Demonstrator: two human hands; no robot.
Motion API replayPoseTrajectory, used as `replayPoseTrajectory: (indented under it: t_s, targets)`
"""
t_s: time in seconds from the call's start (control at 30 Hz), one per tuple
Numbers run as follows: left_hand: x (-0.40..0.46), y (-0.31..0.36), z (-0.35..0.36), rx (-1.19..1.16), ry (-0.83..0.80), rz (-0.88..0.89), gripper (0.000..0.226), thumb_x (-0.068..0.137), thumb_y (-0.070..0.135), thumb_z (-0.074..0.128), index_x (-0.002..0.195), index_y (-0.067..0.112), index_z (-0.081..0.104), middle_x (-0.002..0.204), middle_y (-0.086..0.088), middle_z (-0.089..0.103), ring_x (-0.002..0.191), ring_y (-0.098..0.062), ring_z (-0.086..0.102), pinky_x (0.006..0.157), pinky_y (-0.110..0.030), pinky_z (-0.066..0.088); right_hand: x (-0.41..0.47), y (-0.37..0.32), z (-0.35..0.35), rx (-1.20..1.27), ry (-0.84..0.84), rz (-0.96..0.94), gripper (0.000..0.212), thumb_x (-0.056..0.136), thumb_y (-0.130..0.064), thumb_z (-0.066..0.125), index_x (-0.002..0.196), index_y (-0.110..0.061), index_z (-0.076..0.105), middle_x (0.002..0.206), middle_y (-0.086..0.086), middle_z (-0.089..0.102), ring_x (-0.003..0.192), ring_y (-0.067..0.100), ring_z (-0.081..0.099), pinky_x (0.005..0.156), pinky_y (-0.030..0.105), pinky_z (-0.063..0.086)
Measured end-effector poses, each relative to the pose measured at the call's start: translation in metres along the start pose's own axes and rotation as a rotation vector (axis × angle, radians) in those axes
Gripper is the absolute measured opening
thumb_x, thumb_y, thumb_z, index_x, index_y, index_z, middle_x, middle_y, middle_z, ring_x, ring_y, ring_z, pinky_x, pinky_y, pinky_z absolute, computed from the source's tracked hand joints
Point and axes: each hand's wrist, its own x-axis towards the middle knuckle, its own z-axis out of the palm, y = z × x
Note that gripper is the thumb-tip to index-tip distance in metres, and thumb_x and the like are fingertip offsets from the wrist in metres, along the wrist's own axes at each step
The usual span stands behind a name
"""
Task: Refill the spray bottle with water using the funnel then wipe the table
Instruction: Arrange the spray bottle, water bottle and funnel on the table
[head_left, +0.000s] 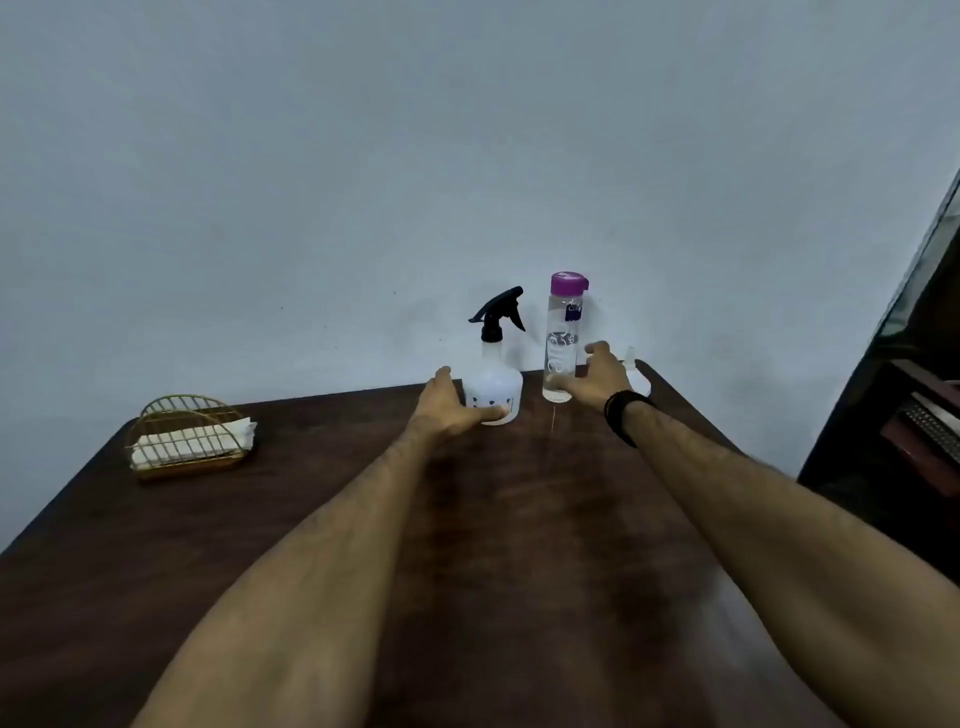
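Observation:
A white spray bottle (494, 382) with a black trigger head stands at the far edge of the dark wooden table (467, 545). My left hand (449, 410) wraps round its base, the thumb lying across the lower front and the fingers at its left side. Just right of it stands a clear water bottle (562, 343) with a purple cap. My right hand (595, 379) is spread beside this bottle's lower part, thumb near its base, without closing on it. A pale translucent funnel (635, 366) shows behind the right hand, mostly hidden.
A gold wire holder (156, 415) with white tissues (192, 442) sits at the table's left. A dark shelf unit (914, 405) stands to the right of the table. A plain wall rises directly behind the bottles.

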Motion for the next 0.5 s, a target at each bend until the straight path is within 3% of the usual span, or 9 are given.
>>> replayPoseTrajectory:
  t_s: [0.17,0.3,0.4,0.5]
  targets:
    - [0.040,0.014,0.029,-0.113,0.119,-0.020,0.123,0.061,0.055,0.089,0.156,0.013,0.022,0.157,-0.010,0.034,0.145,-0.029,0.033,0.111,-0.041,0.037,0.041,-0.004,0.016,0.068,-0.004,-0.007,0.087,0.074,-0.028,0.086,0.140,-0.009,0.033,0.132,0.009,0.057,0.121,0.028,0.057,0.088,0.029,0.043]
    - [0.055,0.006,0.052,-0.162,0.108,-0.007,0.097,0.065,0.050,0.088,0.145,0.023,0.042,0.141,-0.006,0.052,0.133,-0.028,0.048,0.105,-0.039,0.046,0.061,0.006,0.037,0.052,0.098,-0.012,0.070,0.079,-0.030,0.079,0.134,-0.010,0.041,0.127,0.010,0.060,0.117,0.029,0.059,0.092,0.034,0.049]
    - [0.046,-0.006,0.052,-0.098,0.116,0.056,0.087,0.063,0.042,0.090,0.136,0.024,0.045,0.128,-0.008,0.055,0.118,-0.029,0.054,0.099,-0.044,0.049,0.060,0.012,0.047,0.017,0.130,-0.059,0.062,0.080,-0.039,0.075,0.127,-0.011,0.045,0.126,0.010,0.059,0.115,0.030,0.060,0.096,0.044,0.051]
    - [0.030,-0.022,0.038,-0.060,0.125,0.105,0.083,0.062,0.042,0.089,0.129,0.022,0.045,0.122,-0.008,0.052,0.111,-0.028,0.053,0.092,-0.039,0.049,0.046,0.017,0.053,-0.012,0.114,-0.132,0.059,0.075,-0.045,0.073,0.119,-0.016,0.047,0.117,0.004,0.065,0.103,0.026,0.064,0.083,0.037,0.052]
